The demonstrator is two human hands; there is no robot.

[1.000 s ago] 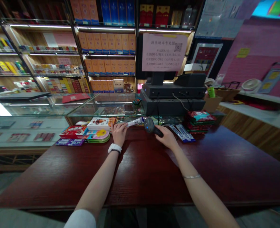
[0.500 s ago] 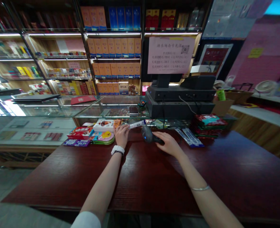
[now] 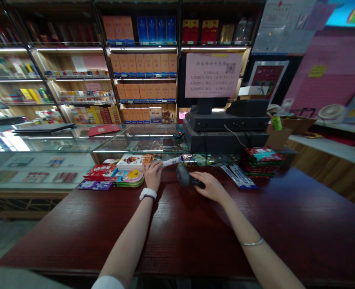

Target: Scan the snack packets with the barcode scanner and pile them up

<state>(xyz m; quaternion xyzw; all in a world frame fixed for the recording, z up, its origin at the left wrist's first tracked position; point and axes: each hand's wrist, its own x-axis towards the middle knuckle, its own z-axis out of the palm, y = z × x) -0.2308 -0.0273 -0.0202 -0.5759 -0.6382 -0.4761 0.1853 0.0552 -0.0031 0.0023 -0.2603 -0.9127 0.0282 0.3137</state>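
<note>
The right hand [image 3: 209, 187] grasps the scanner [image 3: 182, 176], now drawn slightly back from the packet [image 3: 173, 161] toward the near edge of the counter [image 3: 177, 230]; the left hand [image 3: 152, 175] still pinches the packet near the far edge.

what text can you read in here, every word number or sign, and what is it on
Pink sign, heading: "游乐场办卡充值"
Pink sign, lower lines: "200元", "300元", "500元"; the rest is partly blurred, its bottom line too small.
Stick pack in the left hand: print too blurred to read.
Scanner: no readable text.
Sachets, red packs, orange boxes, framed notice: too small or blurred.
</note>
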